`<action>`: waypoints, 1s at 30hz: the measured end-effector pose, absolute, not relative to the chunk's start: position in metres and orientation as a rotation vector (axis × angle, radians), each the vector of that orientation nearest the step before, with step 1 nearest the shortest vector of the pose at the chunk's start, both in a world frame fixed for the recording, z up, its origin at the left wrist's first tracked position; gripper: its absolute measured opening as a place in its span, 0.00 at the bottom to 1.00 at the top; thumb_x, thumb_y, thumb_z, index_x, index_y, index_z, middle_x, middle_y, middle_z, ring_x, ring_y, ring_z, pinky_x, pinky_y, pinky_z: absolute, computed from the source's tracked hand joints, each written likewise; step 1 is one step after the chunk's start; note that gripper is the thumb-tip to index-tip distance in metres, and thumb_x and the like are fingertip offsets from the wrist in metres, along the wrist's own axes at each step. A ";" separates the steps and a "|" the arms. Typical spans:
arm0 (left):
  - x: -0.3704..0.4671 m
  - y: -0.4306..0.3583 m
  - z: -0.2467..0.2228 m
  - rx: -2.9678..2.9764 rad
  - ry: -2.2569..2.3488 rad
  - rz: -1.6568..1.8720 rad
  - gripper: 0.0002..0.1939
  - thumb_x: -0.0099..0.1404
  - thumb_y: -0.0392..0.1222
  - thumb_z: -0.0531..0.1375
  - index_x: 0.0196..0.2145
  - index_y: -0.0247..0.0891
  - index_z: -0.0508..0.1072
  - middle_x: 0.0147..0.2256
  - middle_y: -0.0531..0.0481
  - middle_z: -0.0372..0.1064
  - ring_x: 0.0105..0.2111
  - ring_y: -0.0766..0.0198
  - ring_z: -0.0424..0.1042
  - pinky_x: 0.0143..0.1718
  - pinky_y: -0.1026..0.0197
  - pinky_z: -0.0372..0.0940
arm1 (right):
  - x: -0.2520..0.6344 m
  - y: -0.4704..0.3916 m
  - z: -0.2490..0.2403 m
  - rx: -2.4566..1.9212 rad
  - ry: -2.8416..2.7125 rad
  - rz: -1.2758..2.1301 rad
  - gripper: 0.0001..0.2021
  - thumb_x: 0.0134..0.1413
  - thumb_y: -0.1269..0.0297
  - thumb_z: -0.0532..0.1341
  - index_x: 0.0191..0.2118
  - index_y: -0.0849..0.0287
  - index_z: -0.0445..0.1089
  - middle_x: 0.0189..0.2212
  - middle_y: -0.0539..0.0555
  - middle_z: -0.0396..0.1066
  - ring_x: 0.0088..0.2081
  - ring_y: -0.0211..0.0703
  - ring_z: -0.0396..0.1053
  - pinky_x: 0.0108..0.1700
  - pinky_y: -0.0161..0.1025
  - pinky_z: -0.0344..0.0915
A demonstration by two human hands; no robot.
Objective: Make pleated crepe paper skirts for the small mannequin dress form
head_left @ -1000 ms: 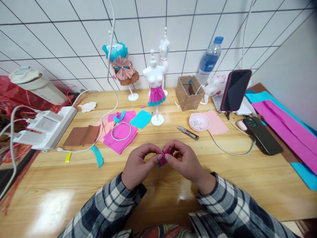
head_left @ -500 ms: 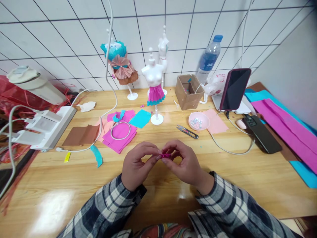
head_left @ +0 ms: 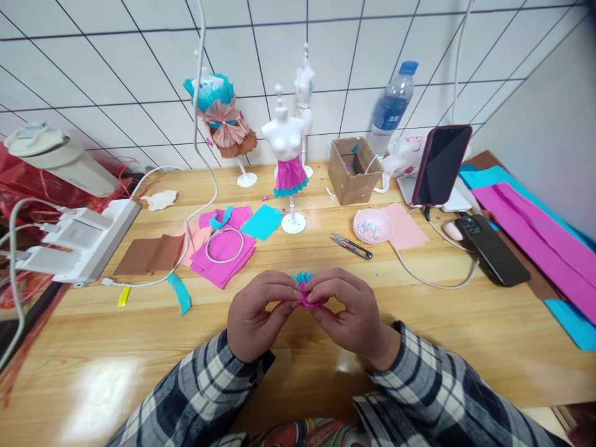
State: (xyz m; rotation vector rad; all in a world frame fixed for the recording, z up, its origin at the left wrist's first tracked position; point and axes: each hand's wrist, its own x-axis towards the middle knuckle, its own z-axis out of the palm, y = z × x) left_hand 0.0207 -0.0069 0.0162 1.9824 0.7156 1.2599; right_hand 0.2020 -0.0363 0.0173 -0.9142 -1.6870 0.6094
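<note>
Between my two hands is a small piece of pleated crepe paper point(head_left: 305, 279), magenta with a zigzag turquoise edge pointing away from me. My left hand point(head_left: 261, 313) pinches its left side between thumb and fingertips. On the right side, my right hand point(head_left: 349, 310) pinches it the same way, the hands almost touching. My fingers cover much of the piece. Beyond them stands a white mini mannequin point(head_left: 285, 136) wearing a magenta skirt point(head_left: 291, 176) with a turquoise hem. Thread snips point(head_left: 351, 246) lie on the wooden table point(head_left: 279, 397), past my right hand.
Magenta paper sheets point(head_left: 218, 264) and a brown sheet point(head_left: 149, 254) lie left, crossed by a white cable point(head_left: 216, 180). A pink dish point(head_left: 372, 225) of beads, a cardboard box point(head_left: 354, 174), a propped phone point(head_left: 440, 164) and a dark phone point(head_left: 493, 249) are right. Dressed mannequin point(head_left: 228, 124) stands behind.
The crepe paper has turned in my fingers, so its turquoise zigzag edge now shows above them. Both hands keep pinching it in nearly the same place; the view has shifted slightly.
</note>
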 end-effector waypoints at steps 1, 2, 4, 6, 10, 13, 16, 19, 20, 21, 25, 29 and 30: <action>0.021 -0.007 0.016 1.989 0.706 1.265 0.08 0.63 0.31 0.61 0.38 0.41 0.75 0.35 0.48 0.75 0.38 0.61 0.74 0.42 0.55 0.70 | 0.202 -0.037 0.017 -0.910 -1.689 0.608 0.07 0.54 0.73 0.62 0.36 0.53 0.68 0.36 0.53 0.74 0.38 0.41 0.72 0.42 0.40 0.71; 0.020 -0.006 0.017 2.003 0.699 1.272 0.08 0.63 0.31 0.61 0.38 0.41 0.75 0.35 0.48 0.76 0.38 0.60 0.74 0.42 0.55 0.70 | 0.202 -0.037 0.017 -0.905 -1.692 0.608 0.07 0.55 0.73 0.62 0.37 0.53 0.68 0.36 0.53 0.74 0.38 0.41 0.72 0.42 0.40 0.71; 0.019 -0.006 0.018 2.049 0.694 1.282 0.07 0.64 0.33 0.60 0.38 0.42 0.75 0.34 0.47 0.76 0.38 0.60 0.74 0.42 0.54 0.70 | 0.203 -0.039 0.017 -0.911 -1.687 0.609 0.08 0.54 0.72 0.62 0.38 0.53 0.68 0.36 0.53 0.74 0.37 0.42 0.72 0.40 0.40 0.71; 0.018 -0.004 0.019 2.099 0.688 1.279 0.06 0.65 0.34 0.60 0.38 0.42 0.75 0.34 0.47 0.76 0.38 0.60 0.74 0.43 0.55 0.70 | 0.203 -0.040 0.018 -0.931 -1.682 0.614 0.11 0.53 0.72 0.63 0.42 0.53 0.67 0.34 0.52 0.74 0.34 0.40 0.71 0.36 0.38 0.71; 0.016 -0.003 0.021 2.134 0.681 1.271 0.06 0.65 0.34 0.59 0.37 0.41 0.75 0.33 0.47 0.76 0.38 0.60 0.74 0.42 0.55 0.70 | 0.203 -0.040 0.021 -0.921 -1.728 0.611 0.12 0.55 0.73 0.61 0.45 0.53 0.68 0.35 0.52 0.75 0.34 0.39 0.72 0.37 0.37 0.70; 0.016 -0.002 0.021 2.157 0.674 1.266 0.07 0.64 0.31 0.60 0.38 0.41 0.74 0.33 0.48 0.76 0.38 0.61 0.73 0.43 0.55 0.69 | 0.203 -0.038 0.021 -0.908 -1.731 0.602 0.08 0.55 0.73 0.61 0.40 0.53 0.69 0.34 0.52 0.76 0.36 0.40 0.73 0.40 0.38 0.71; 0.017 -0.001 0.022 2.187 0.652 1.263 0.08 0.63 0.30 0.60 0.38 0.41 0.73 0.33 0.49 0.76 0.38 0.62 0.73 0.43 0.56 0.69 | 0.202 -0.037 0.021 -0.898 -1.725 0.592 0.07 0.55 0.73 0.61 0.37 0.53 0.68 0.33 0.52 0.76 0.35 0.40 0.74 0.39 0.38 0.71; 0.017 -0.001 0.024 2.224 0.653 1.263 0.07 0.64 0.31 0.59 0.38 0.42 0.73 0.33 0.49 0.76 0.38 0.62 0.73 0.42 0.56 0.69 | 0.201 -0.038 0.019 -0.902 -1.716 0.594 0.07 0.54 0.73 0.61 0.36 0.53 0.67 0.33 0.52 0.75 0.35 0.40 0.74 0.38 0.38 0.71; 0.017 -0.001 0.024 2.243 0.661 1.265 0.07 0.64 0.32 0.59 0.38 0.42 0.73 0.33 0.49 0.75 0.37 0.62 0.73 0.41 0.56 0.69 | 0.201 -0.039 0.018 -0.904 -1.703 0.597 0.08 0.54 0.73 0.61 0.37 0.52 0.67 0.33 0.51 0.75 0.35 0.40 0.73 0.38 0.38 0.71; 0.016 -0.001 0.025 2.262 0.670 1.268 0.07 0.64 0.32 0.59 0.38 0.42 0.73 0.32 0.49 0.75 0.36 0.62 0.73 0.42 0.56 0.69 | 0.201 -0.039 0.017 -0.903 -1.694 0.601 0.09 0.54 0.74 0.61 0.39 0.52 0.66 0.33 0.51 0.75 0.34 0.40 0.73 0.38 0.37 0.71; 0.014 0.000 0.024 2.310 0.690 1.251 0.06 0.63 0.33 0.60 0.37 0.42 0.73 0.31 0.50 0.74 0.35 0.62 0.72 0.43 0.55 0.69 | 0.203 -0.040 0.015 -0.873 -1.723 0.616 0.13 0.55 0.76 0.61 0.44 0.52 0.68 0.36 0.51 0.75 0.36 0.38 0.73 0.38 0.36 0.71; 0.014 0.001 0.025 2.319 0.690 1.225 0.04 0.64 0.35 0.60 0.36 0.42 0.72 0.30 0.50 0.75 0.35 0.62 0.73 0.43 0.54 0.69 | 0.204 -0.040 0.015 -0.868 -1.744 0.651 0.10 0.55 0.75 0.61 0.40 0.53 0.70 0.35 0.52 0.75 0.36 0.39 0.73 0.39 0.36 0.71; 0.014 0.001 0.025 2.320 0.681 1.223 0.04 0.64 0.35 0.60 0.36 0.42 0.72 0.30 0.50 0.75 0.34 0.62 0.73 0.43 0.55 0.69 | 0.204 -0.040 0.016 -0.868 -1.745 0.661 0.09 0.55 0.75 0.61 0.40 0.53 0.69 0.35 0.52 0.75 0.36 0.39 0.73 0.39 0.37 0.71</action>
